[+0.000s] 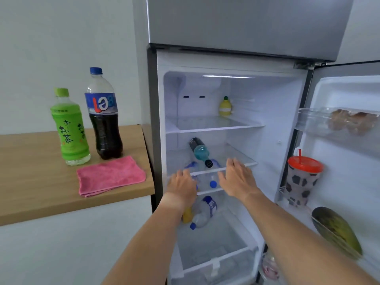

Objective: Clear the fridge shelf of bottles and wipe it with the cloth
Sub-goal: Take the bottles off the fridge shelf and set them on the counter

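The fridge stands open. On its middle glass shelf (pixel 242 159) lies a dark bottle of blue liquid (pixel 200 151), cap toward me. My left hand (pixel 182 185) and my right hand (pixel 236 178) both reach toward that shelf's front edge, fingers apart, holding nothing. Under it, clear water bottles with blue caps (pixel 212 183) lie on the lower shelf. A green tea bottle (pixel 70 128) and a dark cola bottle (pixel 103 118) stand on the wooden counter (pixel 30 182), with a folded pink cloth (pixel 111 175) in front of them.
A small yellow lemon-shaped bottle (pixel 225 106) stands on the top shelf. Another water bottle (pixel 203 212) and an orange item lie lower down. The open door at the right holds a cup with a red lid (pixel 302 179), packaged food (pixel 349 122) and a corn cob (pixel 337 231).
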`<action>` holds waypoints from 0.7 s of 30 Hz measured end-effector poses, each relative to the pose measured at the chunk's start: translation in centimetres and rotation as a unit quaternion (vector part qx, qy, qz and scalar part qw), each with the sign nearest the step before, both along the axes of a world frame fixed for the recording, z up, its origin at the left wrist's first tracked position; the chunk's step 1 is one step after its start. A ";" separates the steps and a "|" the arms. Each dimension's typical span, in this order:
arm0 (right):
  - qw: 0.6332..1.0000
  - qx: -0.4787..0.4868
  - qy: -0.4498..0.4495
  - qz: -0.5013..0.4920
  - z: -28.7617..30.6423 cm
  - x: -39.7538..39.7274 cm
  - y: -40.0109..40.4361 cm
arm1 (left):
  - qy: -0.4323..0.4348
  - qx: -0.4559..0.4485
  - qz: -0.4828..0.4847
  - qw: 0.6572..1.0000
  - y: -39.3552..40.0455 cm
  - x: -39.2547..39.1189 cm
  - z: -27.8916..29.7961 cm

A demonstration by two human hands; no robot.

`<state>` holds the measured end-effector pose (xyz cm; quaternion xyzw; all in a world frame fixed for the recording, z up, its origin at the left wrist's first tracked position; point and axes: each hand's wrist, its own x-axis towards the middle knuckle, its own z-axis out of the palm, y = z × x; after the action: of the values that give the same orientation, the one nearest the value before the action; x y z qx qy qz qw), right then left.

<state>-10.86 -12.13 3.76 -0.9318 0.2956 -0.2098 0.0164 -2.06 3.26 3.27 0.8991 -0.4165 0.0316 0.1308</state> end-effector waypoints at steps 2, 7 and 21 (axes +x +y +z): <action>1.000 0.017 0.020 -0.011 -1.9 1.5 -1.9 | -0.024 0.042 0.023 0.999 -1.8 1.4 -2.5; 0.999 0.029 0.025 -0.009 -5.5 7.7 -6.1 | -0.003 0.021 0.081 0.997 -6.1 6.2 -7.2; 0.978 0.118 -0.174 -0.013 -7.6 17.5 -8.4 | -0.035 -0.006 0.114 0.993 -11.2 13.2 -10.6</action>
<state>6.66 -20.55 -3.89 -0.8684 0.3231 -0.3330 0.1747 11.09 -7.91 -7.35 0.9382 -0.3156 0.0803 0.1169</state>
